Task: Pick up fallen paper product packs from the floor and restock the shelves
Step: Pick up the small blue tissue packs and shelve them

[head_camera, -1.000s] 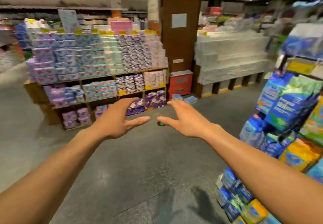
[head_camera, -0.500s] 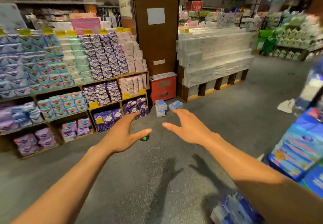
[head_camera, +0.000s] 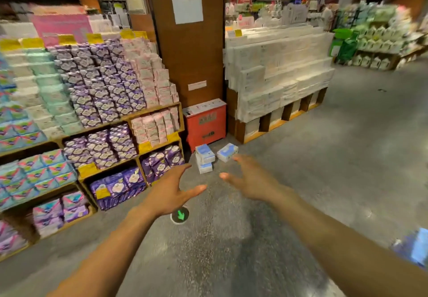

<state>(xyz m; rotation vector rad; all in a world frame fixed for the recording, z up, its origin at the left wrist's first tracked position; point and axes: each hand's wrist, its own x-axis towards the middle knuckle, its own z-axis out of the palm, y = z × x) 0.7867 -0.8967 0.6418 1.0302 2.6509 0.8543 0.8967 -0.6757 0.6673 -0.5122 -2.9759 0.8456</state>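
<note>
Blue-and-white tissue packs lie on the grey floor: a small stack (head_camera: 204, 159) and a single pack (head_camera: 227, 152) beside it, in front of a red box. My left hand (head_camera: 170, 192) and my right hand (head_camera: 249, 178) are stretched forward with fingers spread, both empty, short of the packs. The right fingertips overlap the single pack in the picture; whether they touch it I cannot tell. Wooden shelves (head_camera: 152, 111) full of purple, pink and blue packs stand at the left.
A red box (head_camera: 206, 122) stands against a brown pillar (head_camera: 190, 48). White tissue packs (head_camera: 278, 76) are piled on a wooden stand at the right. A round floor marker with a green arrow (head_camera: 180, 215) lies under my left hand. Blue packs (head_camera: 416, 248) edge the lower right.
The view has swung right and moved closer to the pillar. The fallen packs now sit nearer my hands. Both hands stay spread and empty.
</note>
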